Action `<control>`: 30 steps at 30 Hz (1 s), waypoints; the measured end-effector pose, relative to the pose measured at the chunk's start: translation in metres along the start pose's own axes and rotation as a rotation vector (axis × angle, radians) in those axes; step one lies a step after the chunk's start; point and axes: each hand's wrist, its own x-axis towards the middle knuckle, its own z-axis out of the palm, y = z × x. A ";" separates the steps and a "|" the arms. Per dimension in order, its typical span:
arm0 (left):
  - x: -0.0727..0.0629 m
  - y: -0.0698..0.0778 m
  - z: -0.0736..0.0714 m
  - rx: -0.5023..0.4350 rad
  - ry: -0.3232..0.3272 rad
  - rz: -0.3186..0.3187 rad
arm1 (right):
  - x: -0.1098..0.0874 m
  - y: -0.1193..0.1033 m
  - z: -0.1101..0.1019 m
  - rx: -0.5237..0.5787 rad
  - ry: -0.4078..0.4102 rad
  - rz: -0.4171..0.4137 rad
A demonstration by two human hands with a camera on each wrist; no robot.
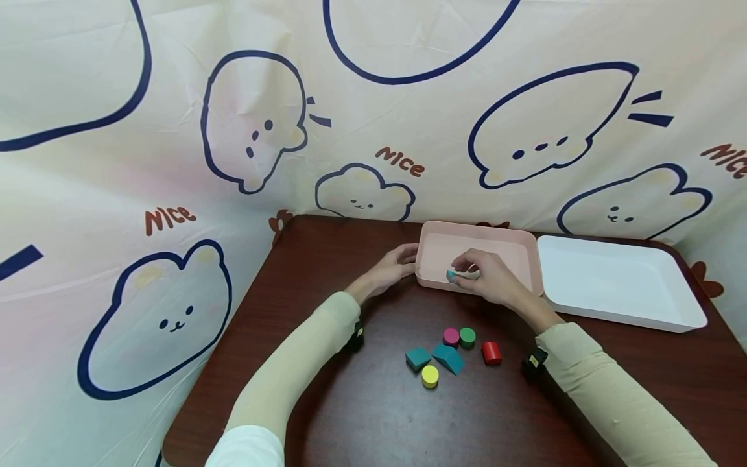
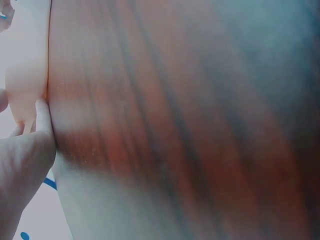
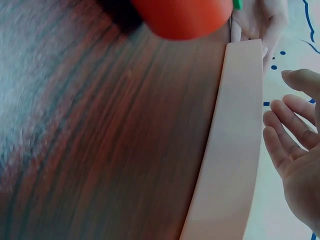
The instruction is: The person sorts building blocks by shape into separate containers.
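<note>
Over the near part of the pink tray, my right hand pinches a small teal block between thumb and fingertips. The right wrist view has this hand beside the tray wall, fingers bent; the block does not show there. My left hand touches the tray's left end with extended fingers. In the left wrist view its thumb lies against the tray's corner.
Nearer me on the dark table lie a pink disc, a green disc, a red cylinder, a yellow cylinder and two teal blocks. A white tray adjoins the pink one; a patterned curtain hangs behind.
</note>
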 end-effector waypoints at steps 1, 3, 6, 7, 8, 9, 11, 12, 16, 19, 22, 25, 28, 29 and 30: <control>0.000 0.000 0.000 0.000 0.001 0.001 | 0.000 -0.001 0.000 0.001 -0.005 -0.004; 0.000 -0.001 0.000 0.001 0.001 0.003 | -0.001 -0.004 0.001 0.011 -0.012 -0.011; 0.000 -0.001 0.000 -0.001 -0.002 0.008 | -0.002 -0.008 0.005 0.020 -0.018 -0.033; 0.000 -0.001 0.000 -0.001 -0.003 0.008 | -0.002 -0.009 0.007 0.024 -0.022 -0.044; 0.000 -0.001 0.000 0.000 -0.003 0.010 | -0.003 -0.011 0.009 0.026 -0.026 -0.056; 0.000 -0.001 0.000 0.000 -0.004 0.012 | -0.003 -0.013 0.010 0.029 -0.034 -0.069; 0.000 -0.001 0.000 -0.002 -0.005 0.013 | -0.004 -0.018 0.013 0.034 -0.050 -0.093; 0.000 -0.001 0.000 -0.004 -0.005 0.014 | -0.004 -0.021 0.014 0.038 -0.060 -0.102; 0.000 -0.001 0.000 -0.018 -0.010 0.019 | -0.006 -0.030 0.019 0.051 -0.091 -0.128; 0.000 -0.001 0.000 -0.015 -0.014 0.025 | -0.008 -0.036 0.023 0.055 -0.106 -0.146; 0.000 -0.001 -0.001 -0.004 -0.017 0.026 | -0.009 -0.040 0.026 0.052 -0.117 -0.171; -0.001 -0.001 0.000 0.001 -0.017 0.027 | -0.009 -0.042 0.029 0.046 -0.136 -0.192; -0.001 -0.001 0.000 0.002 -0.017 0.027 | -0.010 -0.044 0.032 0.039 -0.157 -0.195; -0.001 -0.001 0.000 0.002 -0.016 0.028 | -0.011 -0.045 0.033 0.036 -0.163 -0.197; -0.001 -0.001 -0.001 0.000 -0.016 0.028 | -0.011 -0.046 0.033 0.035 -0.168 -0.197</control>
